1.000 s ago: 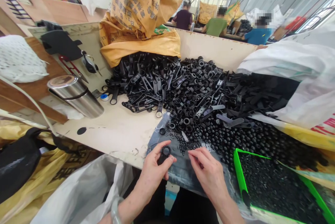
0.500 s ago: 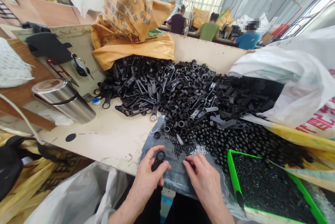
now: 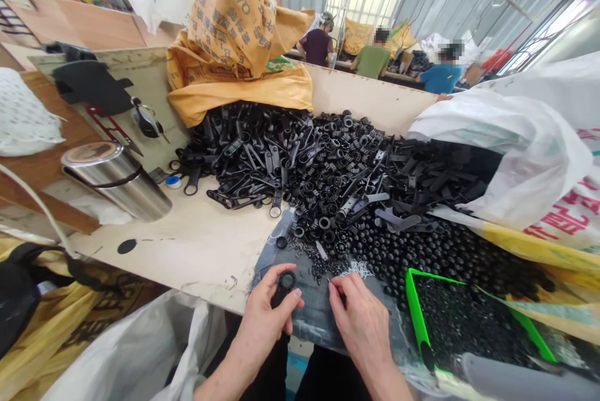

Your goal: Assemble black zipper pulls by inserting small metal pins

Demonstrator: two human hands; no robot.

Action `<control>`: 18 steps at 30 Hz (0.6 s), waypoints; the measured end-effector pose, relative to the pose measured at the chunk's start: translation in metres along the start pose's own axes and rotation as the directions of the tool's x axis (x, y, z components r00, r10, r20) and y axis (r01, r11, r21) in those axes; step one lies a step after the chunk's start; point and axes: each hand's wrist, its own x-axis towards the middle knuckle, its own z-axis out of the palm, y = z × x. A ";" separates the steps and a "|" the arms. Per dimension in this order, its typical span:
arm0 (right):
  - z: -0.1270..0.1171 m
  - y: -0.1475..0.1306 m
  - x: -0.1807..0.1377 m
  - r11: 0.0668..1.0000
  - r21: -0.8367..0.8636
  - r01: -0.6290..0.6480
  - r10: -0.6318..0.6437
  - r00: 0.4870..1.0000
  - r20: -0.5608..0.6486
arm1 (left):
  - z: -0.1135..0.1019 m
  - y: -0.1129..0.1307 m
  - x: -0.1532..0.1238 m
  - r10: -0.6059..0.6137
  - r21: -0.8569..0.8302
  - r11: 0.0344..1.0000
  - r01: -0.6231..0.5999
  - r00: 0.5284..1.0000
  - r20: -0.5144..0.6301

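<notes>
Black ring part (image 3: 284, 284) in left hand (image 3: 268, 318)

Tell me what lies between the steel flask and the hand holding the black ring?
Only bare pale tabletop, from steel flask to the left hand gripping the black ring; head view.

Black plastic parts (image 3: 328, 170); yellow-brown sack (image 3: 239, 32), dark print; bright green tray (image 3: 412, 307); white bag (image 3: 506, 151), red lettering; steel-grey flask (image 3: 117, 182).
</notes>
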 end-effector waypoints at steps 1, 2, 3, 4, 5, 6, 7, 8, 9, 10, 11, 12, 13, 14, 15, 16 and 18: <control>0.000 0.000 0.000 1.000 0.006 0.002 -0.001 1.000 -0.007 | -0.001 0.000 0.000 0.001 -0.002 1.000 -0.001 1.000 0.001; 0.000 0.000 0.001 1.000 0.013 0.004 -0.003 1.000 -0.015 | -0.001 -0.001 0.000 0.002 -0.006 1.000 -0.002 1.000 0.001; -0.001 0.001 0.001 1.000 0.021 0.006 -0.006 1.000 -0.021 | -0.002 -0.001 0.000 0.004 -0.013 1.000 -0.003 1.000 0.002; -0.002 0.002 0.001 1.000 0.027 0.011 -0.010 1.000 -0.027 | -0.002 -0.001 0.001 0.004 -0.023 1.000 -0.004 1.000 0.006; -0.003 0.002 0.002 0.999 0.033 0.017 -0.016 0.999 -0.030 | -0.002 -0.001 0.001 0.004 -0.034 0.999 -0.004 1.000 0.010; -0.004 0.003 0.003 0.999 0.038 0.026 -0.025 0.999 -0.030 | -0.002 -0.001 0.001 0.006 -0.044 0.999 -0.006 1.000 0.009; -0.006 0.004 0.004 0.998 0.042 0.038 -0.037 0.999 -0.028 | -0.002 -0.001 0.001 0.006 -0.051 0.999 -0.006 1.000 0.007; -0.007 0.004 0.006 0.998 0.046 0.053 -0.052 0.998 -0.025 | -0.002 0.000 0.001 0.005 -0.054 0.999 -0.005 1.000 0.006; -0.009 0.004 0.007 0.997 0.049 0.067 -0.066 0.998 -0.022 | -0.002 0.001 0.000 0.003 -0.055 0.998 -0.003 1.000 0.004; -0.010 0.005 0.009 0.995 0.052 0.081 -0.080 0.997 -0.017 | -0.002 0.001 0.000 0.001 -0.054 0.999 -0.001 1.000 0.006; -0.012 0.005 0.011 0.994 0.055 0.093 -0.092 0.996 -0.011 | -0.002 0.002 0.000 -0.001 -0.052 0.999 0.002 1.000 0.009; -0.013 0.006 0.013 0.993 0.058 0.103 -0.102 0.995 -0.004 | -0.002 0.002 -0.001 -0.003 -0.050 0.999 0.003 1.000 0.013; -0.015 0.006 0.015 0.992 0.062 0.109 -0.110 0.994 0.006 | -0.002 0.003 -0.001 -0.005 -0.049 0.999 0.006 1.000 0.017; -0.016 0.007 0.017 0.991 0.066 0.112 -0.114 0.993 0.018 | -0.002 0.003 -0.002 -0.006 -0.051 0.999 0.007 1.000 0.018; -0.017 0.008 0.019 0.991 0.071 0.113 -0.115 0.993 0.032 | -0.003 0.004 -0.002 -0.009 -0.054 0.998 0.010 1.000 0.019; -0.019 0.008 0.021 0.991 0.078 0.111 -0.115 0.992 0.047 | -0.003 0.004 -0.002 -0.011 -0.059 0.998 0.012 1.000 0.022; -0.021 0.009 0.026 0.990 0.096 0.108 -0.115 0.990 0.079 | -0.003 0.004 -0.002 -0.018 -0.068 0.997 0.019 1.000 0.025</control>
